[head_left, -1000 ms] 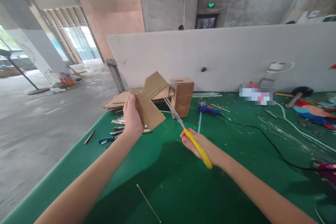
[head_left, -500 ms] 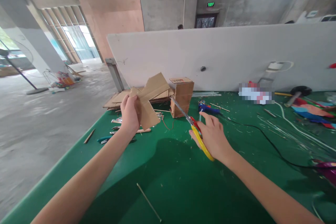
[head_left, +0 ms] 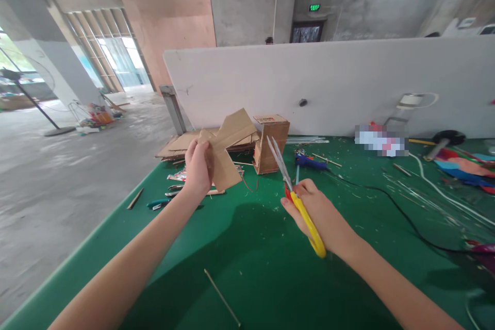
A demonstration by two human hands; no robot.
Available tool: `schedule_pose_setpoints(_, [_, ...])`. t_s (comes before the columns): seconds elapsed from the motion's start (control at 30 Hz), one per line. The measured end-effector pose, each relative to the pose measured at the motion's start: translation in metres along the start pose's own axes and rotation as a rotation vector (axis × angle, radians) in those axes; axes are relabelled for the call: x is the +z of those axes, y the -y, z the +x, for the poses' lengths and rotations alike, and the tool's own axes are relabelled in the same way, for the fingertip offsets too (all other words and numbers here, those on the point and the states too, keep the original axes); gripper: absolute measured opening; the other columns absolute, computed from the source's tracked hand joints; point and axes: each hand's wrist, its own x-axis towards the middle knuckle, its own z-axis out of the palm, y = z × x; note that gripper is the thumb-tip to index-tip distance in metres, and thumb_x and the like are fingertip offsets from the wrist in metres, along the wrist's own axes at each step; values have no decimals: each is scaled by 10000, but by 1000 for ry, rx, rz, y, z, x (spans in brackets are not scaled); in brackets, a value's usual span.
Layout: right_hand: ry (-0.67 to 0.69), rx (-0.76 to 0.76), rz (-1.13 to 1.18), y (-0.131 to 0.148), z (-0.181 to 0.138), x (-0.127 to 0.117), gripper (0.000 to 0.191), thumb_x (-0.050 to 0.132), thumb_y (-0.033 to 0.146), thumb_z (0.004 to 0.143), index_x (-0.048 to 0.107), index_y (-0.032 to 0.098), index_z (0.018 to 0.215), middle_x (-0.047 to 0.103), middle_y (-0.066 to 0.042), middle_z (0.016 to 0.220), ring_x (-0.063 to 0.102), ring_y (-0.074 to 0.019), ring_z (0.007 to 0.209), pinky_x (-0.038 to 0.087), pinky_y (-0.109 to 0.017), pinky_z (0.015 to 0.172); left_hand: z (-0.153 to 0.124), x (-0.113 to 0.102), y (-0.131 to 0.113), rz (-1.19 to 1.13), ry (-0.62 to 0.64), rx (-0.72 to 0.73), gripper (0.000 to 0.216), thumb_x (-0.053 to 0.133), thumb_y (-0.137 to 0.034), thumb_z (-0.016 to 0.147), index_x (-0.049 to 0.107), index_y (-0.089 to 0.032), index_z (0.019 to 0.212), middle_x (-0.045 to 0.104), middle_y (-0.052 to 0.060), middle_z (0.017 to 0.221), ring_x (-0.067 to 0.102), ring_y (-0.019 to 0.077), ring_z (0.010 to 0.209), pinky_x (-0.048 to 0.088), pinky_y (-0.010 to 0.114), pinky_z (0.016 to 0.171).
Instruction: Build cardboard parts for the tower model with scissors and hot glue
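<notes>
My left hand [head_left: 198, 167] grips a cut piece of brown cardboard [head_left: 228, 147], held up above the green table [head_left: 251, 258]. My right hand [head_left: 320, 214] is closed round the yellow handles of a pair of scissors [head_left: 296, 193]. The blades point up and away, slightly apart, and stand clear to the right of the cardboard. Behind the scissors stands a small cardboard box [head_left: 271, 143].
Flat cardboard sheets [head_left: 181, 143] lie at the table's far left corner, with pliers and small tools [head_left: 170, 197] below them. A blue glue gun [head_left: 309, 161] with a black cable [head_left: 398, 211] lies right of the box. Colourful scraps [head_left: 464, 165] sit far right. A white partition [head_left: 328, 82] backs the table.
The right hand turned the scissors from pointing left at the cardboard to pointing upward, and shifted slightly right. The left hand with the cardboard stayed nearly still.
</notes>
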Motion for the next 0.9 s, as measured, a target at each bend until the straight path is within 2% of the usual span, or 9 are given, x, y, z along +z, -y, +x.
schedule_pose_setpoints(0.13, [178,152,460,11,-4,2,275,439,452,899,500,218,768,566,-18,678,532,-160,573,426,-319,581,-7,5,-1,-2,78,34,124,612,-297,706,543,-220,773,575,-25,736,566,121,665,462,203,585])
schedule_pose_setpoints(0.23, [287,281,800,16,-3,13,283,512,493,847,471,214,837,604,-19,739,589,-163,633,431,-283,541,-13,7,-1,38,167,62,130,602,-311,732,555,-221,813,583,-16,767,563,124,670,454,205,591])
schedule_pose_setpoints(0.3, [340,349,948,18,0,23,351,562,537,795,449,213,866,597,-17,767,605,-159,645,416,-258,504,-18,7,-1,89,205,88,111,590,-298,748,542,-214,802,571,-22,745,540,116,636,438,205,581])
schedule_pose_setpoints(0.4, [335,352,988,23,4,38,446,591,612,737,410,220,848,491,45,663,485,-95,499,351,-228,437,-26,7,0,221,236,140,93,574,-278,770,516,-205,781,527,-33,694,497,106,609,401,197,558])
schedule_pose_setpoints(0.53, [261,260,1017,28,5,49,478,556,655,749,375,225,857,399,63,665,360,-74,494,291,-222,426,-36,8,5,359,217,191,111,537,-276,800,472,-204,745,470,-42,652,434,101,586,355,195,538])
schedule_pose_setpoints(0.73, [164,240,901,14,4,52,459,546,646,774,396,226,883,433,40,691,423,-107,568,366,-265,530,-38,5,10,374,181,241,49,510,-246,817,495,-203,798,492,-32,704,438,110,646,365,208,601])
schedule_pose_setpoints(0.9, [142,280,943,6,0,44,514,495,702,770,469,201,886,510,-9,721,455,-120,558,345,-259,465,-38,3,12,391,178,222,51,508,-256,822,497,-207,812,486,-28,703,439,121,647,361,219,591])
